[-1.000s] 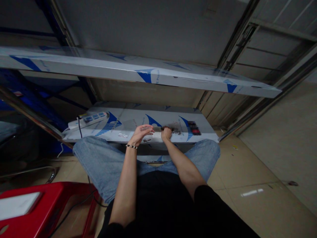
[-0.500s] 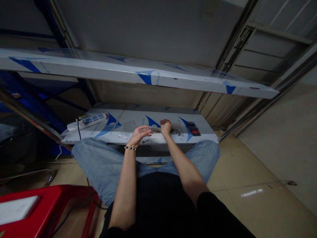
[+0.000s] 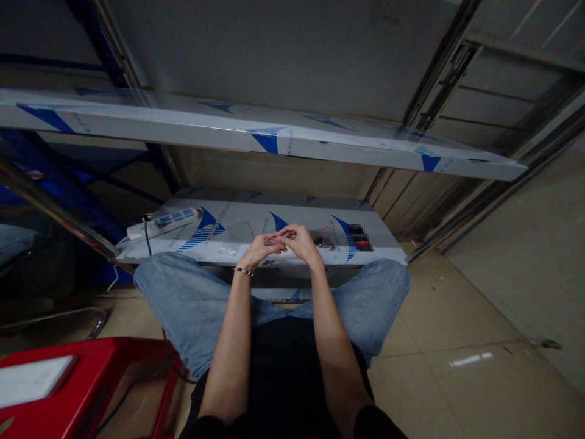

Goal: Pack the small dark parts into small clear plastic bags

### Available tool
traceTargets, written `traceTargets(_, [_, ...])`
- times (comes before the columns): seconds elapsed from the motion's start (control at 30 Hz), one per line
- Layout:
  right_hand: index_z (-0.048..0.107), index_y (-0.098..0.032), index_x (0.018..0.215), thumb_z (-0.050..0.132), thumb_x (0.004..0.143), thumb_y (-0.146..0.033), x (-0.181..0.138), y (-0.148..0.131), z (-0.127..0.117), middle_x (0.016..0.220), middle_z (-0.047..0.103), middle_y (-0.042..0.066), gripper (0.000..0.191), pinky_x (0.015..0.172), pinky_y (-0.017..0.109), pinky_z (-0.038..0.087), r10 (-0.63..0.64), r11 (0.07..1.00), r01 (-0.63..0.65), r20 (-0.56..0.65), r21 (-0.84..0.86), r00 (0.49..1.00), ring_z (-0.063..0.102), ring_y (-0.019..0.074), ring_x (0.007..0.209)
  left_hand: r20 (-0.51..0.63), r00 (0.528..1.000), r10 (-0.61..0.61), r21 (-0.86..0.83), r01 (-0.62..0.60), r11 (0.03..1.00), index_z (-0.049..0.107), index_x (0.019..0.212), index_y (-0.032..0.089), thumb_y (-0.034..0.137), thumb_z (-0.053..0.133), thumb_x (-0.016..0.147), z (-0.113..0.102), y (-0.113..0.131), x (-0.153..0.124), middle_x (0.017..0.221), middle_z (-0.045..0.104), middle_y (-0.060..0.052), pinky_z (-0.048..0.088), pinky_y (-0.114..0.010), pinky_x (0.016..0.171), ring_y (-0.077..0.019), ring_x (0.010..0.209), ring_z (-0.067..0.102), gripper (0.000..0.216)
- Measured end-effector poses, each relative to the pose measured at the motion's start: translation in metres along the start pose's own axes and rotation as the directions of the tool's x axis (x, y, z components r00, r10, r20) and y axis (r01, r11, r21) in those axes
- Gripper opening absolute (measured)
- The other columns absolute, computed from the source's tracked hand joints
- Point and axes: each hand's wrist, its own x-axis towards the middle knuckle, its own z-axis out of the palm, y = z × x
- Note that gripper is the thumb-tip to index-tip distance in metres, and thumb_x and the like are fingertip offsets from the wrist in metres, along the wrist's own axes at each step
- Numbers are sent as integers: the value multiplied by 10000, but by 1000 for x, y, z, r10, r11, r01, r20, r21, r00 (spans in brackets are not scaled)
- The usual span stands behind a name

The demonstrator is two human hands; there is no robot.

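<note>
Over the front part of the lower shelf (image 3: 242, 210), my two hands meet at the fingertips. My left hand (image 3: 262, 249), with a beaded bracelet (image 3: 244, 271) at its wrist, has its fingers curled together; whatever they hold is too small to make out. The fingers of my right hand (image 3: 299, 242) are bent in a pinch against the left fingertips, and their contents are hidden too. Small brownish pieces (image 3: 267, 262) lie on the shelf just below my left hand. To the right of my right hand is a clear bag (image 3: 325, 239) with small dark parts.
An upper shelf (image 3: 183, 128) in printed film crosses above my hands. A power strip (image 3: 171, 221) with a black cable lies at the lower shelf's left. A blurred dark and red item (image 3: 360, 238) sits at right. A red stool (image 3: 98, 360) bears a white box (image 3: 34, 381).
My right hand has moved left and toward me from beside the clear bag, and its fingers now meet those of my left hand. The left hand has stayed nearly in place.
</note>
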Motion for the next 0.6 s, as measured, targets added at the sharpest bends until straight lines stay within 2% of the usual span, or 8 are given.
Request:
traceTargets(0.17, [801, -187, 852, 702, 844, -189, -3, -1, -3, 895, 756, 64, 99, 803, 294, 520, -2, 1000, 2, -14, -28, 1000, 678, 188, 838, 18, 1000, 2, 73, -3, 997, 713, 941, 131, 347, 853, 656, 1, 0, 2, 814, 752, -67, 535, -295, 739, -192, 772, 699, 384])
traceTargets(0.3, [796, -192, 901, 680, 883, -260, -2, -3, -6, 933, 762, 71, 136, 829, 310, 527, -38, 995, 40, -18, 91, 999, 684, 198, 884, 1, 1000, 19, -33, -19, 999, 716, 978, 126, 369, 863, 687, 3, 5, -2, 831, 749, -77, 556, -320, 775, -191, 781, 705, 407])
traceTargets(0.4, [754, -194, 1019, 692, 880, -355, 0, -1, -7, 972, 750, 62, 221, 816, 295, 531, -17, 978, 34, -83, 208, 996, 681, 185, 897, -21, 999, 47, -155, -50, 987, 714, 970, 117, 360, 861, 714, 6, 11, -5, 791, 737, -73, 567, -343, 792, -189, 749, 705, 383])
traceTargets(0.5, [670, -200, 1104, 665, 890, -493, 0, 3, -7, 922, 727, 39, 363, 706, 254, 523, 85, 953, -58, -80, 298, 993, 674, 152, 788, -5, 996, 87, -299, -84, 951, 712, 1037, 122, 367, 816, 780, 9, 16, -6, 769, 731, -69, 575, -363, 756, -193, 712, 699, 370])
traceTargets(0.6, [642, -186, 1049, 516, 931, -661, -4, 6, -9, 823, 708, 31, 506, 565, 212, 456, 206, 924, -215, 61, 316, 977, 639, 120, 633, -65, 989, 130, -389, -145, 909, 726, 1020, 142, 355, 818, 779, 11, 22, -7, 782, 731, -63, 574, -360, 742, -194, 727, 696, 335])
